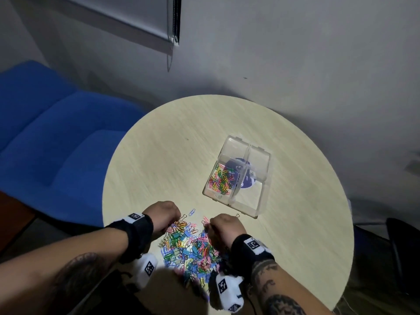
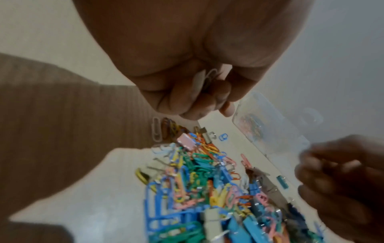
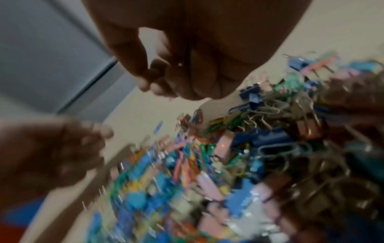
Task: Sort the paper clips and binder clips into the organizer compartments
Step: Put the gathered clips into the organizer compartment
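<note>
Head | clip pile (image 1: 191,246) btwn hands (image 1: 159,214) | organizer (image 1: 261,201) far-right

Not much to read here: a dark blue round sticker (image 1: 246,176) shows through the bottom of the clear plastic four-compartment organizer box (image 1: 259,160), with white lettering where only a lone "Z" comes through and the rest is too small and blurred. The white wrist-camera blocks (image 1: 228,289) carry black-and-white square marker codes, with no words or numbers on them.
</note>
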